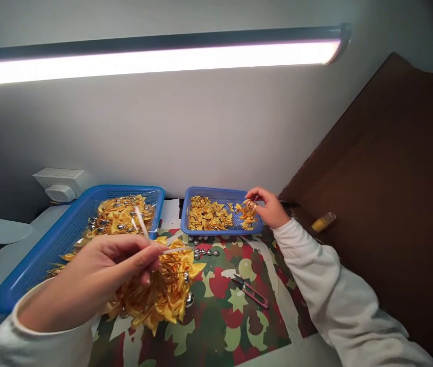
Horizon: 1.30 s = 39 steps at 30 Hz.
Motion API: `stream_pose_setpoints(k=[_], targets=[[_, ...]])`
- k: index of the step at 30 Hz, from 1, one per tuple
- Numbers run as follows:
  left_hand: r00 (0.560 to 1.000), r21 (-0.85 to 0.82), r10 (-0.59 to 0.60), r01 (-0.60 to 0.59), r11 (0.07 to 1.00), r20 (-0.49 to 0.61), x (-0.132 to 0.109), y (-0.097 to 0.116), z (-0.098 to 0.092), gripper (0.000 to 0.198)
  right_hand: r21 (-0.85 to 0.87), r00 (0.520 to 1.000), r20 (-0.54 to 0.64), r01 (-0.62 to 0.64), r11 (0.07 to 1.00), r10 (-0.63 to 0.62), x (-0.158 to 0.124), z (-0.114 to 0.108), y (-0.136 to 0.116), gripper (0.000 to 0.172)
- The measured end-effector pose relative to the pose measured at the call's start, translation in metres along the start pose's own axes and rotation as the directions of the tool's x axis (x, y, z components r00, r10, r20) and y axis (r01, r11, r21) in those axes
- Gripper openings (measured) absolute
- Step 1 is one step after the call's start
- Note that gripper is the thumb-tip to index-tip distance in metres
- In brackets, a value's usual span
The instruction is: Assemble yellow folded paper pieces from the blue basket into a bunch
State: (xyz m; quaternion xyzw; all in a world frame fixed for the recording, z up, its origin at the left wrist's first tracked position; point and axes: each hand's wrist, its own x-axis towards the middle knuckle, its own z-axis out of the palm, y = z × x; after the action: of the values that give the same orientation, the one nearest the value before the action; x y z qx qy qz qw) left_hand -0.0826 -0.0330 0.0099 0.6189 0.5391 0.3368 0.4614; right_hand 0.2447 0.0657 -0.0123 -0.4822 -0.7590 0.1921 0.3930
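Observation:
My left hand (119, 262) is closed, pinching a thin white strip (142, 223) whose ends stick out up and to the right. Below it hangs or lies a thick bunch of gold ribbon bows (180, 300) with silver bells; whether my fingers also grip the bunch is hidden. My right hand (273, 210) reaches over the right end of the small blue basket (222, 232). Its fingers are closed on a few gold ribbon bows (247, 210) with thin gold ties. More loose gold bows (209, 214) lie in that basket.
A larger blue basket (18, 285) at left holds gold bows with bells under clear plastic. Silver bells (206, 253) and small thread snips (252, 293) lie on the patterned mat (235, 331). A brown board (384, 204) stands at right, and a lamp (163, 58) hangs above.

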Motion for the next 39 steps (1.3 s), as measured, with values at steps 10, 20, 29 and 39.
stream_pose_setpoints(k=[10, 20, 29, 39], targets=[[0.922, -0.247, -0.101, 0.204, 0.947, 0.373, 0.031, -0.035, 0.085, 0.034, 0.104, 0.906, 0.387, -0.230, 0.968, 0.174, -0.040, 0.011, -0.025, 0.014], [0.958, -0.307, -0.081, 0.167, 0.937, 0.274, 0.035, -0.045, 0.088, 0.033, 0.465, 0.677, 0.568, -0.733, 0.496, 0.469, -0.072, 0.026, -0.014, 0.044], [0.976, -0.374, -0.095, 0.164, 0.913, 0.195, 0.036, -0.046, 0.090, 0.032, 0.762, 0.743, 0.303, -0.565, 0.317, 0.597, -0.105, 0.043, -0.045, 0.043], [0.966, -0.452, -0.112, 0.210, 0.867, 0.234, 0.042, -0.054, 0.092, 0.036, 0.586, 0.815, 0.317, -0.571, 0.575, 0.485, -0.115, 0.087, -0.047, 0.035]])
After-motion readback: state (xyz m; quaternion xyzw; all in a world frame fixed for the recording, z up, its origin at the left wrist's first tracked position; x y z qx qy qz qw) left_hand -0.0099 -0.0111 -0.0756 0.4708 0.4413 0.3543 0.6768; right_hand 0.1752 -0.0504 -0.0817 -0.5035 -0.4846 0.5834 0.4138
